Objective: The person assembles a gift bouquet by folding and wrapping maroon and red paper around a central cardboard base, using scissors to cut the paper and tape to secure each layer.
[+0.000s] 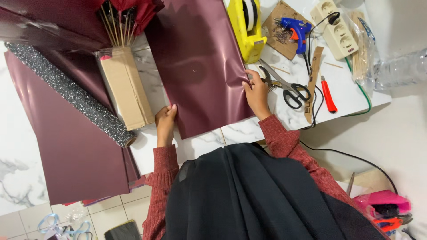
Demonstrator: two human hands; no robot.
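Both my hands rest on the maroon wrapping sheet (pixel 195 66), which lies flat on the white marbled table (pixel 338 84) straight ahead of me. My left hand (pixel 165 122) sits at the sheet's left edge near its lower corner, fingers curled onto the paper, pressing rather than pinching as far as I can tell. My right hand (pixel 255 93) lies on the right edge, fingers bent over the border and holding it lightly. Just beside my right hand: black-handled scissors (pixel 284 84), blades shut. Beyond them, a yellow tape dispenser (pixel 247 29) touching the sheet's upper right, a blue glue gun (pixel 296 31) on a cardboard scrap, a white power strip (pixel 336 26), a red-handled cutter (pixel 328 94). Left of the sheet: a cardboard box (pixel 126 89) with thin sticks poking out its far end, then a silver glitter roll (pixel 71 93) lying slantwise across more maroon sheets (pixel 66 160).
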